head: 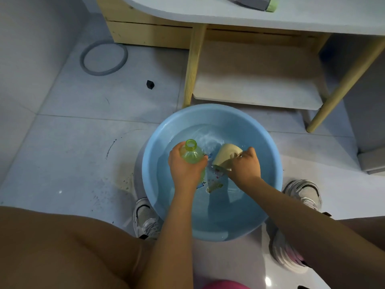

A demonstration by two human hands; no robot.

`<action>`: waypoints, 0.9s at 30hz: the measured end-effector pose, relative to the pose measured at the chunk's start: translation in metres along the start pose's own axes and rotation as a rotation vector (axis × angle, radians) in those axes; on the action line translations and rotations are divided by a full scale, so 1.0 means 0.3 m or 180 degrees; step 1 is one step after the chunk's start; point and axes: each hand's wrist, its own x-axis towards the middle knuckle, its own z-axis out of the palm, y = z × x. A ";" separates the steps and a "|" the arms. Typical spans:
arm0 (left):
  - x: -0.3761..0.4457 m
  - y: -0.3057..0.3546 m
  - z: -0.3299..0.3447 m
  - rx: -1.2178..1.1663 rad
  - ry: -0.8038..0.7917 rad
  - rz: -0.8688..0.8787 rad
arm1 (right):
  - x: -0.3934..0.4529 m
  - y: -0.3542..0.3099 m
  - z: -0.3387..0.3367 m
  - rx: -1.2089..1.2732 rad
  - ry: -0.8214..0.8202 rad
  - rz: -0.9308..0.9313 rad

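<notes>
Hands (pixel 186 166) (pixel 245 164) grip bottle (pixel 192 153), cup (pixel 225 154), basin (pixel 156 143) on tiled floor (pixel 83 142), table (pixel 208 14) beyond

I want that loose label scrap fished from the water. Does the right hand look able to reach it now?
Probably, though not freely: the label scrap lies in the water close beside the right hand with nothing between, but its fingers grip the cream cup, which would need releasing first.

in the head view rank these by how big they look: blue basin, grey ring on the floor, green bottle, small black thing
1. blue basin
2. grey ring, though it lies farther off
3. green bottle, partly hidden by the left hand, so its full length is unsure
4. small black thing
</notes>
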 end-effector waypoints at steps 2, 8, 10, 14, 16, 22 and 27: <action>-0.001 0.008 -0.005 0.0014 0.0021 0.0012 | 0.003 0.000 0.007 0.0084 0.0007 0.0073; -0.004 0.014 -0.017 -0.0034 -0.0091 -0.0111 | 0.010 0.078 -0.067 0.1393 -0.0488 0.0780; -0.006 0.016 -0.019 -0.0040 -0.0117 -0.0163 | 0.022 0.115 -0.060 0.2292 -0.0719 0.1059; -0.017 0.027 -0.018 0.0006 -0.0232 -0.0112 | 0.017 0.165 -0.066 0.3860 -0.0588 0.1522; -0.028 0.031 -0.020 0.0029 -0.0287 -0.0135 | 0.006 0.173 -0.088 0.4227 -0.0468 0.1588; -0.045 0.042 -0.013 -0.0025 -0.0377 -0.0222 | -0.025 0.189 -0.189 0.4509 -0.0006 0.1337; -0.050 0.073 -0.003 -0.0035 -0.0387 -0.0190 | -0.045 0.192 -0.271 0.4470 0.0371 0.0987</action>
